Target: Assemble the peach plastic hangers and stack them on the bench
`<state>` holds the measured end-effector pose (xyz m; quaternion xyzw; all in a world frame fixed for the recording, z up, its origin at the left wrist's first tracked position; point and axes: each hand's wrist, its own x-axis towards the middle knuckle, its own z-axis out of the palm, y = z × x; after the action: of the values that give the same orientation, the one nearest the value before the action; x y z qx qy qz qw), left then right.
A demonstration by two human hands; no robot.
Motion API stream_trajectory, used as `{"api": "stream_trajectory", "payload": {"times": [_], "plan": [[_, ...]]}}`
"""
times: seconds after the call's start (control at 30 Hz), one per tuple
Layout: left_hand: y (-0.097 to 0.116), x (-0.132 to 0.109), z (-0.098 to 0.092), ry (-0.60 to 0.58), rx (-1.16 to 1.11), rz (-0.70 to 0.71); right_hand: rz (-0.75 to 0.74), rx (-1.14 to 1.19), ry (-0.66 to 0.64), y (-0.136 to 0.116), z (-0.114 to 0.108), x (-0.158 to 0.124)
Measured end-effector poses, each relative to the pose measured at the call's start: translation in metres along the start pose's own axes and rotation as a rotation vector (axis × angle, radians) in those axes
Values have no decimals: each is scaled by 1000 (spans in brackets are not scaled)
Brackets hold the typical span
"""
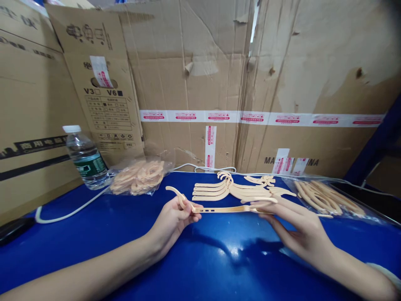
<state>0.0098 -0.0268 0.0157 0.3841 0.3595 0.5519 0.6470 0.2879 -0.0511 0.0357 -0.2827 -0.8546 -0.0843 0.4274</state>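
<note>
Between both hands, above the blue table, is a beige plastic hanger [225, 209] seen edge-on, with small slots near its left end. My left hand [175, 219] is closed round that slotted end, and a curved beige piece [174, 192] sticks up from its fingers. At the other end, my right hand [297, 225] pinches the hanger, with a hook-like piece [263, 200] showing at its fingertips. Just behind lie several assembled beige hangers [213, 190] in a row, hooks pointing away. The right hand hides part of the held hanger.
A clear bag of beige pieces [138, 177] lies at left beside a water bottle [87, 161]. At right is another bag of curved hanger arms [328, 198]. Loose hooks [261, 180] and a white cable [69, 215] rest on the blue table [125, 238]. Cardboard [188, 83] walls the back.
</note>
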Motion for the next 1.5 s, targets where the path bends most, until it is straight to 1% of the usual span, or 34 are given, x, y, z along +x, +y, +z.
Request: {"api": "stream_trajectory", "payload": {"times": [0.13, 0.27, 0.33, 0.43, 0.5, 0.53, 0.57, 0.6, 0.63, 0.67, 0.7, 0.73, 0.77, 0.8, 0.83, 0.93, 1.0, 1.13, 1.2, 1.3, 1.43, 1.5], "plan": [[-3, 0, -1, 21, 50, 69, 13, 2, -9, -2, 2, -3], [-4, 1, -2, 33, 65, 112, 90, 2, 4, 0, 6, -9], [-3, 1, -1, 50, 55, 124, 169, 23, 18, 2, 8, -10], [0, -2, 1, 63, 78, 106, 335, 89, 31, 6, 6, -9], [1, -9, 4, 16, 213, 60, 428, 127, 22, 10, 3, -7], [1, -14, 5, -38, 340, 57, 462, 140, 0, 12, 1, -6], [-1, -19, 6, -115, 503, 93, 489, 150, -39, 14, 0, -5], [-4, -25, 6, -223, 686, 183, 507, 157, -89, 15, -1, -4], [-7, -30, 7, -343, 869, 345, 516, 159, -146, 16, -1, -4], [-12, -34, 6, -472, 1029, 561, 513, 156, -202, 16, 0, -4], [-17, -37, 5, -605, 1138, 813, 505, 152, -254, 15, 1, -4], [-22, -40, 4, -668, 1226, 1019, 497, 153, -301, 14, 3, -5], [-27, -41, 2, -710, 1301, 1153, 493, 156, -346, 12, 6, -5], [-31, -41, 1, -720, 1368, 1223, 492, 160, -391, 10, 8, -6], [-34, -41, -1, -708, 1435, 1222, 491, 159, -434, 8, 11, -6], [-32, -42, -1, -682, 1566, 1067, 476, 132, -512, 4, 15, -7], [-25, -44, 1, -685, 1603, 990, 471, 124, -529, 4, 15, -8], [-9, -52, 7, -718, 1714, 890, 463, 102, -556, 6, 13, -11], [-6, -52, 7, -718, 1752, 841, 447, 77, -543, 9, 14, -13], [-9, -47, 4, -677, 1720, 803, 433, 47, -489, 16, 20, -15], [-15, -40, 1, -548, 1686, 705, 379, -9, -401, 24, 25, -14], [-16, -40, 1, -496, 1679, 657, 372, -20, -399, 27, 22, -11]]}}
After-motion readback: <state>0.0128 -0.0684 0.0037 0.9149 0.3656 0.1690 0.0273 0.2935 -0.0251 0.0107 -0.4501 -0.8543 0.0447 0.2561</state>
